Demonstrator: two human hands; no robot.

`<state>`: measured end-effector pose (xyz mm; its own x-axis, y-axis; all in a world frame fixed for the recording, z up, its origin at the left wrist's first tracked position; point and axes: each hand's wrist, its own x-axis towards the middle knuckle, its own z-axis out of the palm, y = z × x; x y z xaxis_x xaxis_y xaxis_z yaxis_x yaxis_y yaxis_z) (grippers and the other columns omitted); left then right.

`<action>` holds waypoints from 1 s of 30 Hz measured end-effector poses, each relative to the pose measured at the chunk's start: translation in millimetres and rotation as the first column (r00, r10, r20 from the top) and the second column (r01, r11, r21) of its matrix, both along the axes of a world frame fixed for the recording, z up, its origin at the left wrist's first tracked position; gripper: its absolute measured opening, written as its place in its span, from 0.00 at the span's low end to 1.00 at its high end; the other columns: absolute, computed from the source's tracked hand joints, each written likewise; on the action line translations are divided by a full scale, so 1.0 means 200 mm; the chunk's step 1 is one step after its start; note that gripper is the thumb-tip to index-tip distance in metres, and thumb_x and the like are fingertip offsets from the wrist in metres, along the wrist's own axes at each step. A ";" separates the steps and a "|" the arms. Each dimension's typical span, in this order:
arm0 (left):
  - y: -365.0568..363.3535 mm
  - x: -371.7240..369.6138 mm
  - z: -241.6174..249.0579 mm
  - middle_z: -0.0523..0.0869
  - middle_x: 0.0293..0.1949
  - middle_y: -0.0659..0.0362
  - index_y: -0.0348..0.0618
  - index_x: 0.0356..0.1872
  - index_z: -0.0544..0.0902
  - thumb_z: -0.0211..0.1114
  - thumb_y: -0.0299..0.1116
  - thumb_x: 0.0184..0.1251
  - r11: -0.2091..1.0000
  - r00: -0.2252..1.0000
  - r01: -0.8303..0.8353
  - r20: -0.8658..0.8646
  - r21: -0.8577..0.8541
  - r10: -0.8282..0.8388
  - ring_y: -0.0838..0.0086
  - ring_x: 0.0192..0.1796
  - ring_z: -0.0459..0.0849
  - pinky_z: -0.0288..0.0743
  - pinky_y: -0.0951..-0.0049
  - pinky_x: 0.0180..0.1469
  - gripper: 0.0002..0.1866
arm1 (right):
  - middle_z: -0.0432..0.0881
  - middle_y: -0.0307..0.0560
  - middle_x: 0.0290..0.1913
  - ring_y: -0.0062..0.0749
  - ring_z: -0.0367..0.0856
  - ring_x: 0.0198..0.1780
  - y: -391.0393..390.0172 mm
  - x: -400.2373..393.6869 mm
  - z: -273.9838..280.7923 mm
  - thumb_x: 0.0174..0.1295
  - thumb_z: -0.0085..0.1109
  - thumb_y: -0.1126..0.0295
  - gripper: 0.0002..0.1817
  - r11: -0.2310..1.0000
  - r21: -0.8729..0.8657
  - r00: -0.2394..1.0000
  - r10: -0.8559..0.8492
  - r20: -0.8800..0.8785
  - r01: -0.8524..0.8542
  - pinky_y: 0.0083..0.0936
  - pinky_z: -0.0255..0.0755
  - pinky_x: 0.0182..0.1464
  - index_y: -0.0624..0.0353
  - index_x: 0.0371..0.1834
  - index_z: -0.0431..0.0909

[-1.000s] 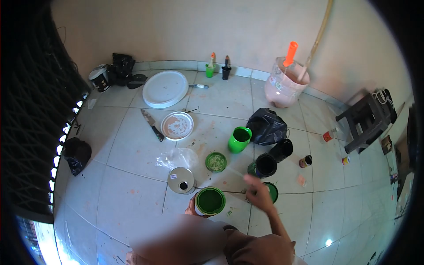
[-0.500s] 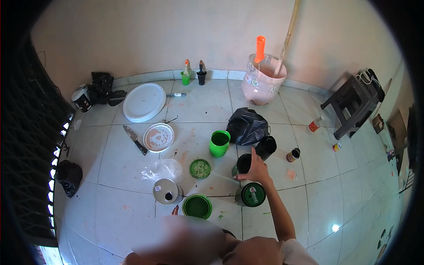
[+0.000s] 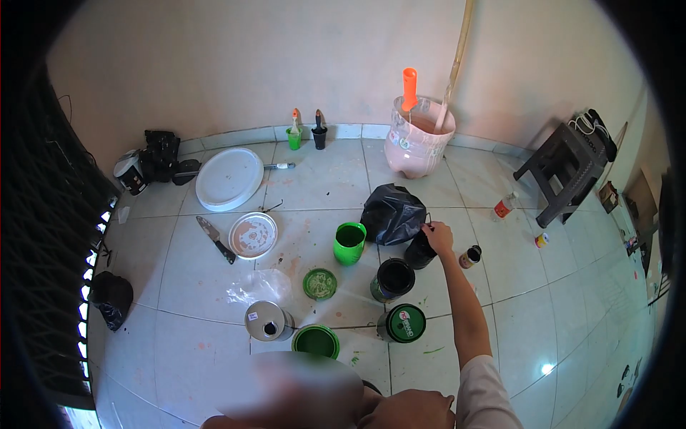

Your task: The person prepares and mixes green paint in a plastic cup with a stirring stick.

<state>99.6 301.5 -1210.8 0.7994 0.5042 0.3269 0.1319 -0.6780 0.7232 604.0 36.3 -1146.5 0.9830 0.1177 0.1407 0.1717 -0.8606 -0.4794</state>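
My right hand (image 3: pixel 440 236) reaches to the rim of a black cup (image 3: pixel 420 252), with its fingers closed on the edge. Just left of it sits a knotted black plastic bag (image 3: pixel 393 214). Nearer to me is an open can with a dark inside (image 3: pixel 392 280), and below that a can with a green lid (image 3: pixel 406 324). A green cup (image 3: pixel 349 244) holding dark green stands to the left, near a paint-smeared green lid (image 3: pixel 319 284). My left hand does not show; a blurred patch covers the area by the open tub of green paint (image 3: pixel 316 343).
A solvent-like metal can (image 3: pixel 268 321) stands front left. Behind it lie a knife (image 3: pixel 215 239), a white lid (image 3: pixel 254 236) and a larger white lid (image 3: pixel 229 180). A pink paint bucket (image 3: pixel 419 150) is by the wall; a dark stool (image 3: pixel 564 171) and small bottle (image 3: pixel 470 257) are right.
My right hand has left the open dark can and moved away from me and right to the black cup. The fingertips seen earlier beside the green paint tub no longer show.
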 end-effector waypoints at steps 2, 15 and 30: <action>0.03 -0.01 0.00 0.68 0.48 0.44 0.36 0.53 0.67 0.60 0.26 0.32 0.998 0.997 0.031 0.068 0.057 -0.035 0.52 0.52 0.68 0.63 0.52 0.59 0.36 | 0.85 0.56 0.34 0.53 0.84 0.39 0.00 -0.02 -0.02 0.59 0.61 0.50 0.19 0.998 -0.054 0.999 -0.044 0.023 0.045 0.44 0.76 0.42 0.56 0.36 0.86; 0.19 0.49 0.89 0.68 0.60 0.45 0.42 0.56 0.73 0.74 0.38 0.42 0.887 0.903 0.332 0.164 0.321 -0.398 0.47 0.64 0.66 0.59 0.45 0.65 0.35 | 0.86 0.50 0.29 0.22 0.82 0.28 0.19 -0.72 0.96 0.65 0.60 0.70 0.08 0.818 0.459 0.931 0.241 0.273 -0.346 0.20 0.72 0.32 0.63 0.38 0.85; 0.19 0.48 0.94 0.81 0.55 0.46 0.36 0.60 0.69 0.86 0.38 0.30 0.960 0.893 0.277 0.362 0.028 -0.268 0.54 0.58 0.81 0.74 0.59 0.60 0.50 | 0.83 0.48 0.40 0.36 0.78 0.45 0.74 -1.39 1.16 0.52 0.69 0.76 0.07 0.301 0.454 0.496 0.767 0.407 -0.838 0.29 0.72 0.48 0.61 0.36 0.87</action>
<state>195.3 340.2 -1023.6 0.7369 0.2946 0.6084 -0.3272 -0.6321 0.7024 325.5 184.3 -914.8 0.4208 0.7096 0.5652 0.6984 0.1442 -0.7010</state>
